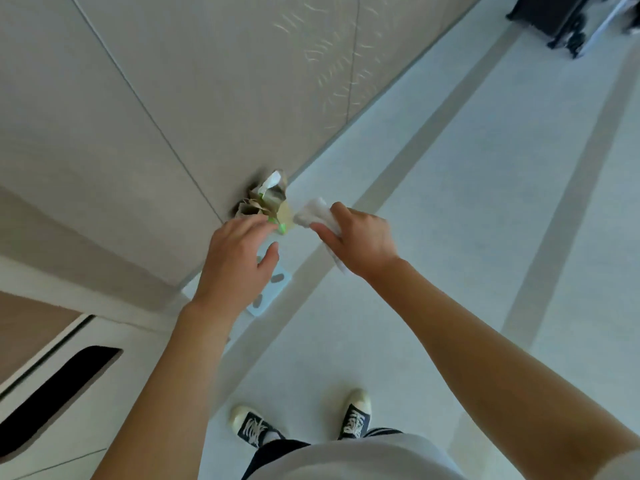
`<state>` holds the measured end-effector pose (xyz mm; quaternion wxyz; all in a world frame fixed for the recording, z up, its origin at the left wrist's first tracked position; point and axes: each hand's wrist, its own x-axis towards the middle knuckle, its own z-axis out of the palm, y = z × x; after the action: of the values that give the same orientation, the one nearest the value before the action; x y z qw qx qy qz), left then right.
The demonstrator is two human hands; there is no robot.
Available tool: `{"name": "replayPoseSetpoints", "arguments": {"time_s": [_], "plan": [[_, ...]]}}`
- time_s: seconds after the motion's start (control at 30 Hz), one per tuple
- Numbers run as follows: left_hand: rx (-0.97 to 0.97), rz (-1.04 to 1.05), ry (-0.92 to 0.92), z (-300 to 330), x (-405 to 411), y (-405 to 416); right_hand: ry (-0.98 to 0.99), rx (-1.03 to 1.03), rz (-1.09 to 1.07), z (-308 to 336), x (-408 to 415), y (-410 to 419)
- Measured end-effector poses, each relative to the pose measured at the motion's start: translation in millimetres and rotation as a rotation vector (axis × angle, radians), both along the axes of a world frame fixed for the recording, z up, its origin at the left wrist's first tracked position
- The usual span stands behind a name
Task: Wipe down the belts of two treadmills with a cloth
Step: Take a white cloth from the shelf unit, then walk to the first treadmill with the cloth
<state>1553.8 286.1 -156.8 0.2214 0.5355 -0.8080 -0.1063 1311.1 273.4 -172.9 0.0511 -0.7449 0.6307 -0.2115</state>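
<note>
- right hand (360, 242) grips white cloth (317, 213)
- left hand (239, 261) empty, fingers loose, over brown paper bag (265, 202) by wall (138, 98)

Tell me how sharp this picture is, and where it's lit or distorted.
Head view: soft all over; the left hand and the paper bag are smeared by motion, the white cloth in the right hand blurred; even daylight, faint shadows; wide-angle bending tilts wall and floor.
</note>
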Motion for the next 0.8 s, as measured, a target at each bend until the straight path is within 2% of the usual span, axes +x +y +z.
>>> {"name": "replayPoseSetpoints", "arguments": {"time_s": [0.33, 0.6, 0.8], "plan": [[-0.042, -0.357, -0.038, 23.1, -229.5, -47.4, -0.042, -0.036, -0.407, 12.7, -216.0, 47.5], [-0.022, -0.652, -0.057, 22.4, -383.7, -74.3, -0.044, -0.043, -0.737, 18.5, -330.6, 84.6], [-0.013, -0.817, -0.038, 9.4, -491.8, -110.2, -0.023, -0.009, -0.938, 12.9, -407.1, 82.2]]}}
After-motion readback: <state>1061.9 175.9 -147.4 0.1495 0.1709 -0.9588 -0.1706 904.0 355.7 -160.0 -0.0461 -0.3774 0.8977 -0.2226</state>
